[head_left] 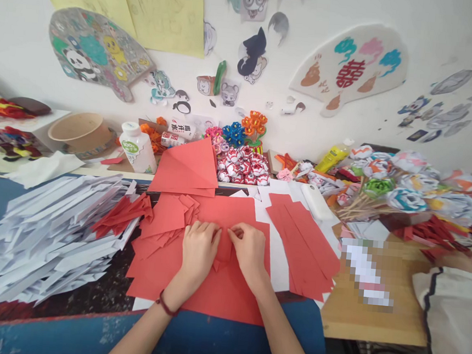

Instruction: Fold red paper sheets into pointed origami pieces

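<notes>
A small piece of red paper [224, 246] is pinched at its upper edges between both hands, over the large red sheets [229, 300]. My left hand [198, 251], with a dark bracelet at the wrist, is closed with thumb and fingers together on its left side. On its right side, the thumb and forefinger of my right hand [249, 250] are pressed together. Red on red makes the piece's outline hard to see. Smaller red paper pieces [166, 213] lie by my left hand. Long red strips [302, 243] rest on white paper to the right.
A big pile of folded white paper strips [57, 238] spreads at left, with folded red strips [123, 214] on it. Behind stand a white bottle [138, 149] and paper flowers [243, 166]. At right, another person's sleeve [450, 322] is by a wooden table [331, 317].
</notes>
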Demonstrator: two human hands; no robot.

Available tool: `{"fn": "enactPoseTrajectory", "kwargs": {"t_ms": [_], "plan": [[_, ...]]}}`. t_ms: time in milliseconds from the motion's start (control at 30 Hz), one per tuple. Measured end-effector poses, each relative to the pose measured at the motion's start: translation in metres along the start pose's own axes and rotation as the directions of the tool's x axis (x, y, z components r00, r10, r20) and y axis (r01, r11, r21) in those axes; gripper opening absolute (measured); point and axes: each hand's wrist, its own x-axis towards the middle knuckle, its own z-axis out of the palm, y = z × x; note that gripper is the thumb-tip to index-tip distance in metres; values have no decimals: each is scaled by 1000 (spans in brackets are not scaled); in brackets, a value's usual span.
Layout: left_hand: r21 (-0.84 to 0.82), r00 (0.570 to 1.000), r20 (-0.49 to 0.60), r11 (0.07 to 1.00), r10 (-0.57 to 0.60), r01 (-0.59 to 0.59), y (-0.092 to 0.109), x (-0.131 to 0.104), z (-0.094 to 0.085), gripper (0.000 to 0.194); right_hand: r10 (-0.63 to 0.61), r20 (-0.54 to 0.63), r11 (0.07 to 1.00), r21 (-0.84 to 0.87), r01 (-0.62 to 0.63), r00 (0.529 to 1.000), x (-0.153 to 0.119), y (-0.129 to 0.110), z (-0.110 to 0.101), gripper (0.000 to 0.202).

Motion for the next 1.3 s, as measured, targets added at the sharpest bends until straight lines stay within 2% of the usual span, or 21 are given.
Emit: {"fn": "enactPoseTrajectory", "kwargs": {"t_ms": [133, 233, 500, 567, 700, 833, 1067, 1200, 1300], "plan": [[84, 992, 43, 989, 121, -124, -2, -3, -2, 26, -160, -46, 983, -101, 155, 986, -11, -2, 3, 20], [98, 977, 55, 973, 205, -210, -7, -6, -3, 26, -258, -33, 963, -88, 254, 966, -18, -2, 4, 25], [171, 921, 138, 907, 365, -385, -18, -11, -2, 31, -299, -29, 953, 36, 300, 954, -25, 7, 3, 31], [163, 920, 137, 908, 367, -386, -19, -11, 0, 31, -278, -38, 959, 44, 279, 960, -24, 9, 4, 29], [101, 944, 61, 939, 323, -328, -20, -10, 5, 27, -244, -58, 964, 92, 249, 968, -22, 11, 7, 26], [73, 951, 24, 949, 307, -308, -20, -9, 7, 25, -282, -34, 949, 133, 284, 959, -21, 13, 9, 27], [45, 930, 82, 931, 357, -362, -21, -9, 2, 26, -333, 11, 940, 82, 331, 943, -24, 13, 8, 34], [52, 924, 114, 926, 365, -373, -22, -9, -1, 26, -338, 52, 941, -8, 339, 940, -26, 12, 7, 38], [91, 903, 152, 904, 402, -418, -22, -9, -2, 27, -350, 90, 928, -97, 358, 932, -28, 10, 6, 39]]}}
